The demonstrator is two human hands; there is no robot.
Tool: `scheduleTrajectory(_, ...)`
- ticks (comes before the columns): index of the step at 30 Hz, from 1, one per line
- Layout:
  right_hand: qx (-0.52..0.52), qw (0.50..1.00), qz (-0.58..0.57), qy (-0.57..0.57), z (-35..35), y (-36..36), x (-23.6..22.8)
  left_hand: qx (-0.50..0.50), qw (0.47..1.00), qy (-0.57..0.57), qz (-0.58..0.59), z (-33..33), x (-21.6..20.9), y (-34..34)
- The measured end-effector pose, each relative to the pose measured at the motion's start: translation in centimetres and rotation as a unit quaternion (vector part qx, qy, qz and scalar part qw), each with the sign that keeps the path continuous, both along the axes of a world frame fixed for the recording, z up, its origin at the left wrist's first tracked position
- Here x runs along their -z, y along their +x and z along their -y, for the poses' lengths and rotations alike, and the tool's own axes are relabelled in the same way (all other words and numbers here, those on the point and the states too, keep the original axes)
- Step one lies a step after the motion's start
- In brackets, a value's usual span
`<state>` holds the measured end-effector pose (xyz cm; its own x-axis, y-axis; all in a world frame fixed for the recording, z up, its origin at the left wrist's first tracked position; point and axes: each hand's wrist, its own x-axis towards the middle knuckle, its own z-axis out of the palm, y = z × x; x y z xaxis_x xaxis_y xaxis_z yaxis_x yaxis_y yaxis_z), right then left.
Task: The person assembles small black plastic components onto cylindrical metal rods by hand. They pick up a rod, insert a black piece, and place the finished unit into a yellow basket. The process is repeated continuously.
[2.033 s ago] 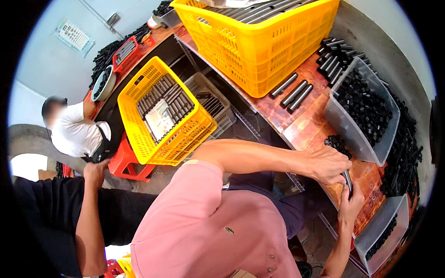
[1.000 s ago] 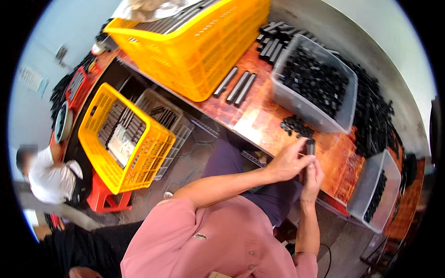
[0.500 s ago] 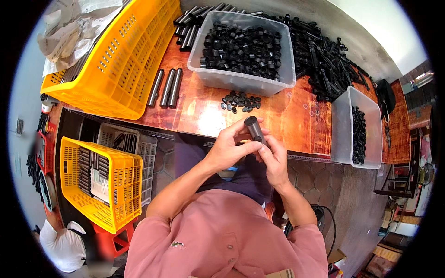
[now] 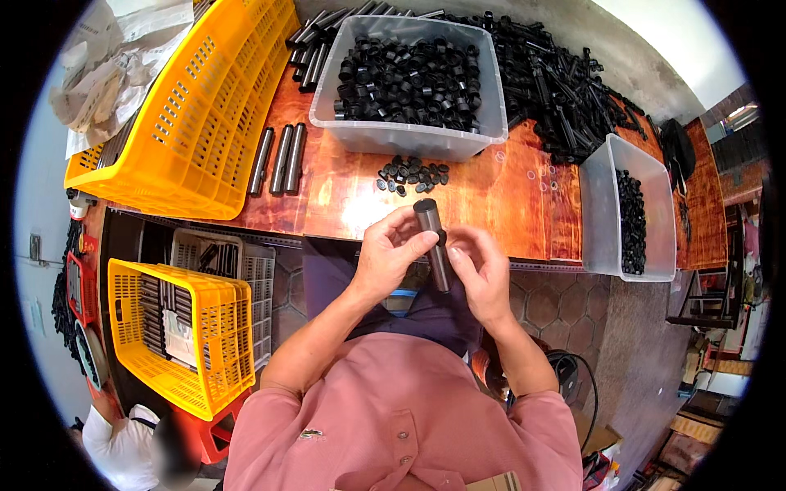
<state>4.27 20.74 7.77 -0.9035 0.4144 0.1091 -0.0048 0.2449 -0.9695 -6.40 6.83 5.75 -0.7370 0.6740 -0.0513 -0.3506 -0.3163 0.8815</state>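
A dark metallic tube (image 4: 440, 268) with a black cap on its upper end stands tilted over the table's front edge. My left hand (image 4: 388, 255) is closed round it, the thumb pressed across its middle. Close by on the right, my right hand (image 4: 483, 274) has thumb and fingers apart, the fingertips at or just behind the tube; whether they touch it I cannot tell. A small dark bump shows at the tube's middle. Beyond my hands, a pile of small black caps (image 4: 413, 174) lies on the wooden table (image 4: 336, 184).
A clear bin (image 4: 393, 139) of black ring-like parts stands behind the pile. Three tubes (image 4: 282, 159) lie left, beside a yellow crate (image 4: 180, 155). Another clear bin (image 4: 598, 225) stands right, black parts (image 4: 557, 102) heaped behind. A lower yellow crate (image 4: 225, 327) holds tubes. A person (image 4: 123, 446) is at lower left.
My right hand has loosened and moved slightly away from the tube. The tube has tipped more upright, baring its lower part, with the left hand still on it. The view has shifted slightly.
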Motion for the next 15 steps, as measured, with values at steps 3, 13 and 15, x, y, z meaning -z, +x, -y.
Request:
scheduleTrajectory(3, 0.073, 0.992, -0.052, 0.090, 0.3, -0.2, -1.0, -0.008, 1.000, -0.013, 0.009, -0.3, 0.4, 0.2)
scheduleTrajectory(13, 0.083, 0.992, -0.067, 0.063, 0.8, -0.7, -0.9, -0.034, 0.999, -0.034, 0.003, -0.3, 0.5, 0.5)
scheduleTrajectory(15, 0.084, 0.994, -0.060, -0.047, 0.4, -0.7, 0.4, -0.017, 0.995, -0.001, 0.096, -0.4, 0.5, 0.3)
